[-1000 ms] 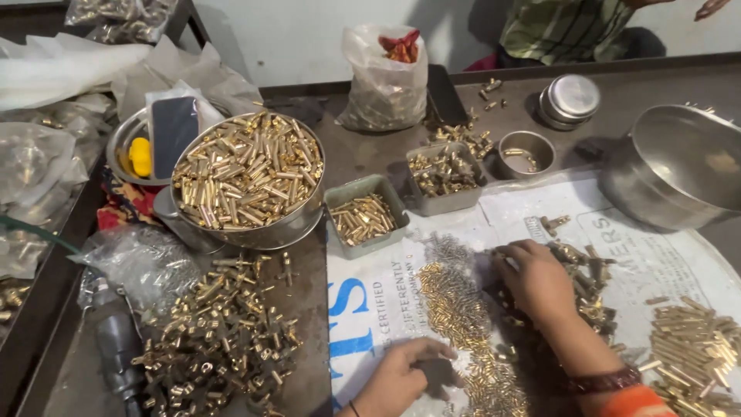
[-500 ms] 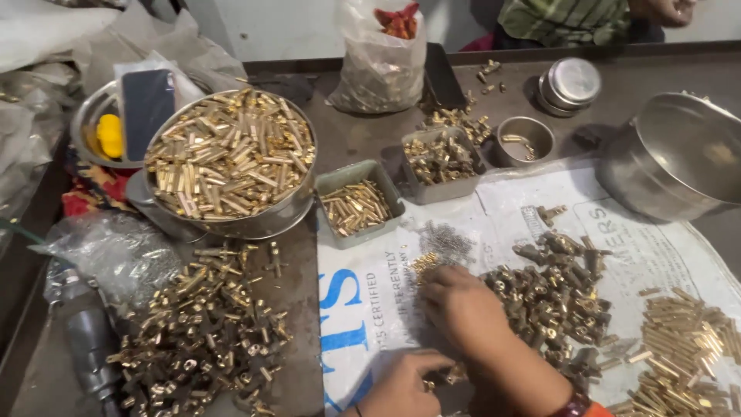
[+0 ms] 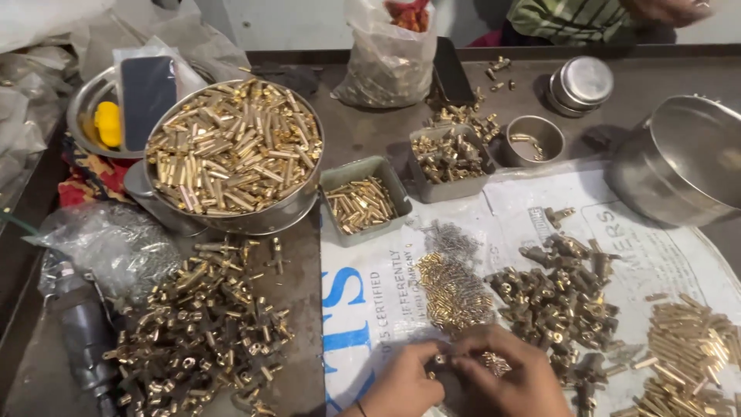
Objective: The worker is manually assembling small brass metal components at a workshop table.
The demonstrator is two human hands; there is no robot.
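Observation:
My left hand (image 3: 401, 384) and my right hand (image 3: 509, 378) meet at the bottom centre of the white printed sack sheet (image 3: 370, 309). Their fingertips pinch a small brass part (image 3: 441, 360) between them. Just above lies a heap of tiny brass pieces (image 3: 451, 289). To the right is a pile of darker brass fittings (image 3: 559, 297). Brass rods (image 3: 687, 347) lie at the far right.
A steel bowl heaped with brass rods (image 3: 231, 150), two small grey trays (image 3: 361, 202) (image 3: 449, 160), a small steel cup (image 3: 532, 140), a large steel pot (image 3: 683, 158), a steel tin (image 3: 583, 83), plastic bags (image 3: 386, 58), loose brass fittings (image 3: 197, 332), a phone (image 3: 145, 93). Another person sits across the table (image 3: 571, 19).
My right hand has drawn back from the fittings pile toward the left hand at the bottom centre; both now pinch a small part together. The view shifted slightly.

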